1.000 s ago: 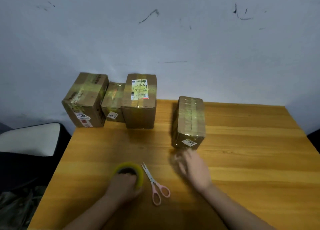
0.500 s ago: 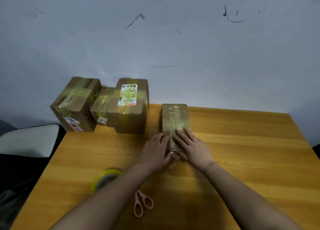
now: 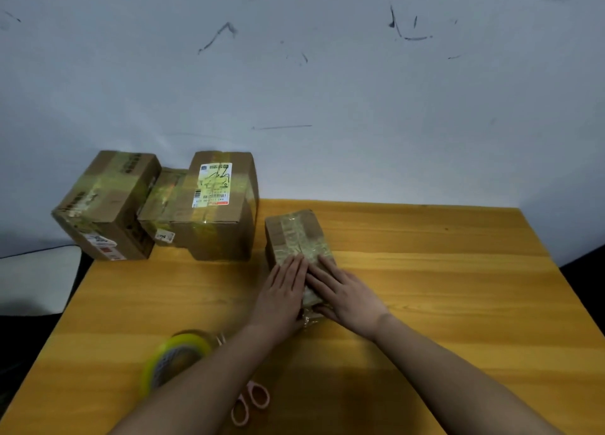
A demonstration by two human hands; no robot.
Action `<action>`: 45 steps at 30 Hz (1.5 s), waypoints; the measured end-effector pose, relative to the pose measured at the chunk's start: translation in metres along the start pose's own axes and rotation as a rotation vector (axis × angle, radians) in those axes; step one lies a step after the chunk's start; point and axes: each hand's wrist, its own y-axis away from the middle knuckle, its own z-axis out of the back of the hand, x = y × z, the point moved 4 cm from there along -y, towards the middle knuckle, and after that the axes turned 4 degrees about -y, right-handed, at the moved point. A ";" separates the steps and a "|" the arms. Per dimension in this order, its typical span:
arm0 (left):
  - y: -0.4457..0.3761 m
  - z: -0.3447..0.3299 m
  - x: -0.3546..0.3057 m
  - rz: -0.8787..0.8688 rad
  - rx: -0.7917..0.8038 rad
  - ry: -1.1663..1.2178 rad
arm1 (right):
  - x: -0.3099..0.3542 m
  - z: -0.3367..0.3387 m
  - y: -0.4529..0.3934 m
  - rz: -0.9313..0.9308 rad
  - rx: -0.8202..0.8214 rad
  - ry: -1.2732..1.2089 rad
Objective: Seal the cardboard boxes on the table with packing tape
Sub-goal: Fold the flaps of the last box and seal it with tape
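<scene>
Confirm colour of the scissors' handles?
Pink; scissors show in the head view, partly under the left forearm.

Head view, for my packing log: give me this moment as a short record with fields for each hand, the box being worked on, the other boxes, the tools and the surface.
left hand: flat on the near box, fingers straight
right hand: flat on the same box, fingers straight, beside the left
near box: small, lying on the table, tape along its top
other boxes: three taped boxes grouped at the far left corner
tape roll: yellow-green, by the left forearm, untouched
scissors: pink handles, partly under the left forearm
table: wooden
</scene>
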 end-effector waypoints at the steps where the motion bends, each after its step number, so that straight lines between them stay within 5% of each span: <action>1: 0.000 -0.001 0.000 -0.003 -0.007 -0.005 | 0.000 0.000 0.000 0.006 0.004 0.013; 15: 0.005 0.004 -0.007 -0.014 0.043 -0.003 | -0.008 0.006 0.004 0.075 0.009 -0.083; 23: 0.045 0.016 -0.038 -0.165 -0.141 0.034 | -0.046 0.035 0.045 0.260 0.106 0.177; 28: 0.044 0.029 -0.023 -0.176 -0.138 0.139 | -0.031 0.046 0.037 -0.122 -0.242 -0.123; 33: -0.011 0.042 0.012 0.170 -0.213 0.161 | 0.002 0.036 -0.024 -0.630 -0.179 -0.319; 37: -0.058 0.026 0.020 0.264 -0.088 0.105 | 0.006 0.018 -0.051 -0.770 -0.041 -0.212; 45: -0.067 0.005 0.017 0.273 -0.093 0.044 | 0.002 0.005 -0.055 -0.813 -0.104 -0.152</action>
